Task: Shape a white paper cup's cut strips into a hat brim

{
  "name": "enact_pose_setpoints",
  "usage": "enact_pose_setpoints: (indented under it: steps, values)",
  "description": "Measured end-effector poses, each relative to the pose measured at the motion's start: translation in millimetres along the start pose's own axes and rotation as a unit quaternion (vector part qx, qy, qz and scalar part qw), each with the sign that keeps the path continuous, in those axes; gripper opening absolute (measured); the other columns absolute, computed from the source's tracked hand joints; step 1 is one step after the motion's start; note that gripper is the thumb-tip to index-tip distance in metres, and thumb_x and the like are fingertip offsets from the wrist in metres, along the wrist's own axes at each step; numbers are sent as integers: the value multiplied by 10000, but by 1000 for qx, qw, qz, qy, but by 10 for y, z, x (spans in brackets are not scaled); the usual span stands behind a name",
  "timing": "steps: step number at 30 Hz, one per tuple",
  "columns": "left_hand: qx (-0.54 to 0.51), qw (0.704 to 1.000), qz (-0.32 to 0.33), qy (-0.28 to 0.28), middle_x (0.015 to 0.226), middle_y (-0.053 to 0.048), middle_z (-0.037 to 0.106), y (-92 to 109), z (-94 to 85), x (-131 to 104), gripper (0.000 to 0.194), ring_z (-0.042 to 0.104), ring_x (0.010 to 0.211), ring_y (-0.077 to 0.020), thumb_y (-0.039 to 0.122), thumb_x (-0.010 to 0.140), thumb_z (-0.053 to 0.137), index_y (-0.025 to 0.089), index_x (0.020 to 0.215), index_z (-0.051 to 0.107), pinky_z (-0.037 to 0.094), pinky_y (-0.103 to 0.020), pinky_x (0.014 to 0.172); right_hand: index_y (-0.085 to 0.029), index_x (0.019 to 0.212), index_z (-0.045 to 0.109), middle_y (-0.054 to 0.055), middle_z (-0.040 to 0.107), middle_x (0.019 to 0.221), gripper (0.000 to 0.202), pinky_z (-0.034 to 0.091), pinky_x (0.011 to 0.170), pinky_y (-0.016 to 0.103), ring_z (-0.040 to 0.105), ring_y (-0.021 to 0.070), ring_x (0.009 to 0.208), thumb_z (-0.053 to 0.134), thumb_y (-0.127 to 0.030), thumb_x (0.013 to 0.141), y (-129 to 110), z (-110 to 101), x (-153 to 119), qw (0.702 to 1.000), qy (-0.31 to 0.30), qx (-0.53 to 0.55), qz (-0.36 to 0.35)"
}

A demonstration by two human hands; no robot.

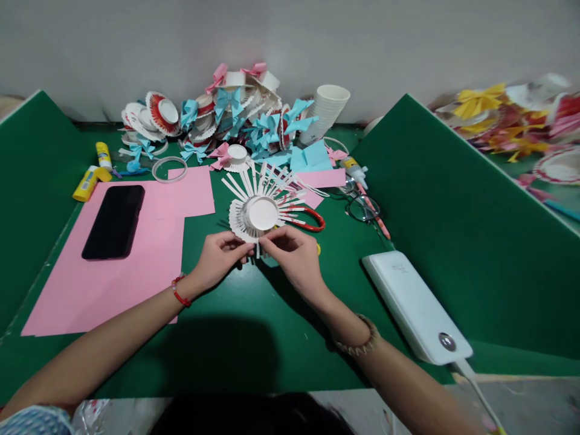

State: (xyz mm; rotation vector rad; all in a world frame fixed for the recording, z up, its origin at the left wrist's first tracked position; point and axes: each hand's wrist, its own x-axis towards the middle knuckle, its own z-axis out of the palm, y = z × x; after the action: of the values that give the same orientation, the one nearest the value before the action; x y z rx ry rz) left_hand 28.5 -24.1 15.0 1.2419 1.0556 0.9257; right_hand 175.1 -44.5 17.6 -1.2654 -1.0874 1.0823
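Observation:
A white paper cup [263, 213], its side cut into narrow strips that fan out round the base, is held above the green table. Along its left side the strips are folded into a scalloped rim; the others stick out straight. My left hand [222, 257] pinches the lower left edge of the rim. With thumb and finger, my right hand [292, 254] grips a strip at the bottom, close to the left fingertips. Just behind the cup, to the right, lie red-handled scissors [312, 219], partly covered by the strips.
Finished cup crafts with blue and pink bows [231, 115] are piled at the back, beside stacked paper cups [328, 109]. Pink paper [154, 290], a phone [113, 222] and glue sticks [86, 184] lie left. Glasses [364, 207] and a white power bank [414, 308] lie right, near a green partition [471, 241].

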Motion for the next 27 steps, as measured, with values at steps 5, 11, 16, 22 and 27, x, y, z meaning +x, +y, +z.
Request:
enact_pose_setpoints:
  steps: [5, 11, 16, 22, 27]
  values:
    - [2, 1000, 10, -5, 563, -17, 619, -8, -11, 0, 153, 514, 456, -67, 240, 659, 689, 109, 616, 622, 417, -186, 445, -168, 614, 613, -18, 612, 580, 88, 466, 565, 254, 543, 100, 537, 681, -224, 623, 3, 2, 14, 1000, -9, 5, 5]
    - [-1, 1000, 14, 1, 552, -3, 589, -44, -21, 8, 172, 491, 440, -66, 257, 649, 684, 116, 644, 585, 390, -184, 415, -181, 541, 550, -36, 565, 540, 141, 442, 522, 242, 517, 98, 519, 678, -213, 591, 22, 56, -4, 1000, 8, 16, 0]
    - [7, 1000, -1, 2, 533, -2, 576, -22, -16, 8, 203, 470, 425, -62, 288, 658, 683, 122, 611, 577, 371, -186, 410, -184, 545, 545, -40, 546, 511, 142, 410, 480, 228, 486, 89, 492, 675, -226, 584, 31, 47, 0, 1000, 17, 12, 11]
    - [-8, 999, 40, 7, 581, 6, 593, 5, 12, -1, 182, 518, 513, -82, 276, 636, 697, 126, 679, 603, 428, -204, 509, -186, 581, 545, -39, 560, 535, 144, 442, 507, 239, 505, 92, 498, 680, -235, 596, 30, 22, 18, 1000, 0, -1, 10]
    - [0, 1000, 4, 8, 534, 7, 579, -57, 2, 32, 184, 508, 456, -75, 246, 622, 698, 117, 633, 568, 403, -199, 461, -193, 636, 524, -36, 574, 595, 199, 476, 546, 246, 562, 110, 555, 706, -222, 560, 72, 49, 12, 999, 1, 33, 11]
